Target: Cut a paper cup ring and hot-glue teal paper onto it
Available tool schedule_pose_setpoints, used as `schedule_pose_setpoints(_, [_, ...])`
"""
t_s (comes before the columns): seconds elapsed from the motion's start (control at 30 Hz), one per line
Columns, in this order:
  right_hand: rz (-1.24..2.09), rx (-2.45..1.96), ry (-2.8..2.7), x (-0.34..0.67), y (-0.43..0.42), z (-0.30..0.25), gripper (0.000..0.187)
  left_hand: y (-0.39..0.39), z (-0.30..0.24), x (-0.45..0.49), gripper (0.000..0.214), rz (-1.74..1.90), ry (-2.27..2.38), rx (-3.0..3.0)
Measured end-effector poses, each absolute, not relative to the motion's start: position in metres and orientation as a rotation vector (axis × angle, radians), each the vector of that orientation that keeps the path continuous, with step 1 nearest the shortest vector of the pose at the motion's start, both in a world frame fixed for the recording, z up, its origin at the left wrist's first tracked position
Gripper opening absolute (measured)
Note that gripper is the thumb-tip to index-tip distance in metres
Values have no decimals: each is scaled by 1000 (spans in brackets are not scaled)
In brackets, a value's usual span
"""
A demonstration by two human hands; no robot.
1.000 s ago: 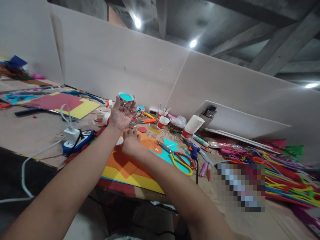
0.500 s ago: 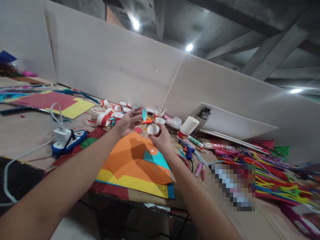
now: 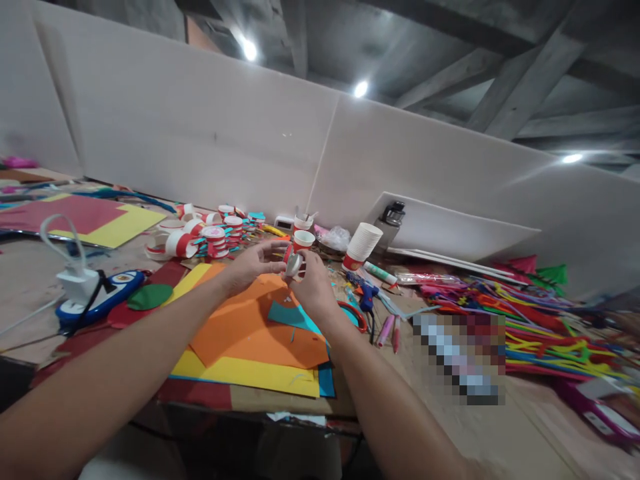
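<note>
My left hand (image 3: 253, 265) and my right hand (image 3: 314, 285) meet above the orange paper. Thumb and fingers of my left hand close on a small red round piece (image 3: 288, 253), seen nearly edge-on and partly hidden. My right hand grips a short white paper cup piece (image 3: 294, 267), tilted with its round face toward me. The two pieces are close together; whether they touch I cannot tell. Under my hands lie orange sheets (image 3: 235, 327), a teal paper scrap (image 3: 285, 313) and a yellow sheet (image 3: 240, 379). A paper cup (image 3: 304, 240) stands just behind.
Cut red-and-white cup pieces (image 3: 216, 241) cluster at back left. A leaning cup stack (image 3: 363, 243), blue glue gun (image 3: 369, 297) and red-handled scissors (image 3: 356, 313) lie to the right, beyond them colourful pipe cleaners (image 3: 540, 333). A blue power strip (image 3: 100, 303) sits left.
My left hand has brought the red round piece down and right to the cup piece in my right hand. The cup piece has turned. The view has shifted slightly right.
</note>
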State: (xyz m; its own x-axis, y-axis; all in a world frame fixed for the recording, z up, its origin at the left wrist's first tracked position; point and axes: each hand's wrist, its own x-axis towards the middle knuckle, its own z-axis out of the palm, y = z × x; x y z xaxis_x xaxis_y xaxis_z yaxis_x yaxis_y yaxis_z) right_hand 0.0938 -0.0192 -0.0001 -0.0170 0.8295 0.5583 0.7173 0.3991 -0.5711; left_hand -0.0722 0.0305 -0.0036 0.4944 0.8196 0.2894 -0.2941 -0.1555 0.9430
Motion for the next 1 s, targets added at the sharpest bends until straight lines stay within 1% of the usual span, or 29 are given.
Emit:
schedule_pose_setpoints(0.1, [231,-1312,-1739,96,-22,5,54,29,-2,-73,58,1063,481,1419])
schedule_pose_setpoints(0.33, [339,-1223,-1722,100,-24,10,57,28,-6,-73,56,949,381,1369])
schedule_pose_setpoints(0.47, [231,-1238,-1780,101,-24,11,45,30,-10,-73,54,928,363,1338])
schedule_pose_setpoints(0.53, [158,-1244,-1821,102,-24,11,42,31,-11,-72,52,934,342,1316])
schedule_pose_setpoints(0.8, [-38,-1315,-1983,105,-27,12,41,27,-10,-70,46,880,311,1225])
schedule_pose_setpoints(0.9, [-29,-1330,-1988,104,-28,12,41,23,-7,-69,43,875,320,1186])
schedule_pose_setpoints(1.0, [67,-1252,-1938,103,-29,13,46,19,-3,-69,44,911,324,1170])
